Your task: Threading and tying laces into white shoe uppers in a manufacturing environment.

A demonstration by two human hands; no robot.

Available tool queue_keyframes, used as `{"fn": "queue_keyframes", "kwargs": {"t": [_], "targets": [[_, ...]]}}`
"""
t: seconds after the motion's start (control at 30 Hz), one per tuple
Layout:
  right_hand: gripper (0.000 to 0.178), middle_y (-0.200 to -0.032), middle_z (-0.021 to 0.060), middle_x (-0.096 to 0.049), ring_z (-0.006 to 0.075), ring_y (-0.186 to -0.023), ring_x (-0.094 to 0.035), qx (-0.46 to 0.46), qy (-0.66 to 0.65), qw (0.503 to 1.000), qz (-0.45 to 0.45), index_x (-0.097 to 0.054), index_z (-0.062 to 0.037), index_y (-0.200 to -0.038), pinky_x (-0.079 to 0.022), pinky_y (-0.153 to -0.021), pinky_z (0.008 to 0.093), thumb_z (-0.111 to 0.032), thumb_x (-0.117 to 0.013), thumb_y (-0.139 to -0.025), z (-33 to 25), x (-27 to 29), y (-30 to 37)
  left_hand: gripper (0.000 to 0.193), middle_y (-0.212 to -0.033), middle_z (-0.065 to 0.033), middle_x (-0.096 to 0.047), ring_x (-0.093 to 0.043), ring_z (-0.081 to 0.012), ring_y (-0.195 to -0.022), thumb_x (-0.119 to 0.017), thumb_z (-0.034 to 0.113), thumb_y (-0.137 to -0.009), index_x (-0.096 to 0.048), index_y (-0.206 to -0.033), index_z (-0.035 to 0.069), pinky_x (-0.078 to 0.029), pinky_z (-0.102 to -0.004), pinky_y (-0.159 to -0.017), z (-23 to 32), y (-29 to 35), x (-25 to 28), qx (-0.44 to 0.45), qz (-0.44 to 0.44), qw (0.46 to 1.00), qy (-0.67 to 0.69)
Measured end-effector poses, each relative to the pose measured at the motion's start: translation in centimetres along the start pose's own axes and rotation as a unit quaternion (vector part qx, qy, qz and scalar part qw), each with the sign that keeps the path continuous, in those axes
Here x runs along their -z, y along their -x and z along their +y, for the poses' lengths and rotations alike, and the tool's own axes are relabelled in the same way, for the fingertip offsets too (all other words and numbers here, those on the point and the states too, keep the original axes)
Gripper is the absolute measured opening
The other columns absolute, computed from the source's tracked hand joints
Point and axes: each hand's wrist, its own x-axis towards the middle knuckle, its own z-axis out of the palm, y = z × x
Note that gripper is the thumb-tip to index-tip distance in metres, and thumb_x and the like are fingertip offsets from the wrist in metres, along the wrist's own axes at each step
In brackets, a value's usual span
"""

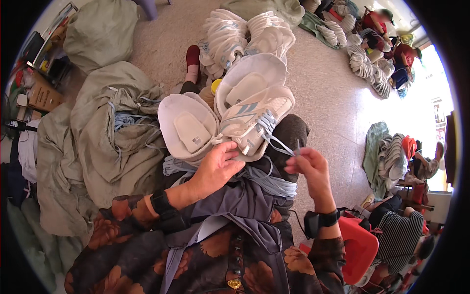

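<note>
A white shoe upper [249,120] with light blue stripes rests across my lap, its toe turned up and to the right. A light blue shoelace [278,143] runs through its eyelets and stretches off to the right. With fingers bent at the upper's near edge, my left hand [218,166] grips it. My right hand [311,166] pinches the lace, apart from the shoe; a thin grey tip sticks up above the fingers. Beneath and beside lie stacked white uppers with pale insole-shaped pieces [190,130]. More blue laces [271,183] lie bundled across my lap.
Ahead stand stacks of white uppers [225,36]. Large grey-green cloth sacks [117,127] spread on the left, one with blue laces inside. A red stool [360,250] is at the lower right. Other people [404,59] sit among shoe piles along the right.
</note>
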Motion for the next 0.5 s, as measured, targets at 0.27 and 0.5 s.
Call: {"fn": "queue_keyframes", "kwargs": {"t": [0.27, 0.5], "targets": [[0.011, -0.073, 0.0030, -0.064, 0.0087, -0.064, -0.062, 0.045, 0.095, 0.994, -0.001, -0.063, 0.0022, -0.103, -0.051, -0.057, 0.0232, -0.009, -0.062, -0.100, 1.5, -6.3, -3.2, 0.039, -0.130, -0.0108, -0.061, -0.060, -0.0168, -0.119, -0.062, 0.011, -0.101, -0.050, -0.135, -0.004, -0.047, -0.0316, -0.104, 1.4, -1.2, -1.5, 0.025, -0.036, 0.990, 0.131], [0.011, -0.064, 0.0001, -0.058, 0.0039, -0.059, -0.049, 0.166, 0.254, 0.951, 0.051, -0.066, 0.0007, -0.099, -0.041, -0.054, 0.0256, -0.010, -0.067, -0.096, 2.0, -7.1, -3.5, 0.036, -0.122, -0.0028, -0.067, -0.065, -0.0149, -0.110, -0.065, 0.017, -0.100, -0.057, -0.133, 0.006, -0.054, -0.0353, -0.094, 0.1, -4.0, -2.3, 0.108, -0.003, 0.970, 0.219]]}}
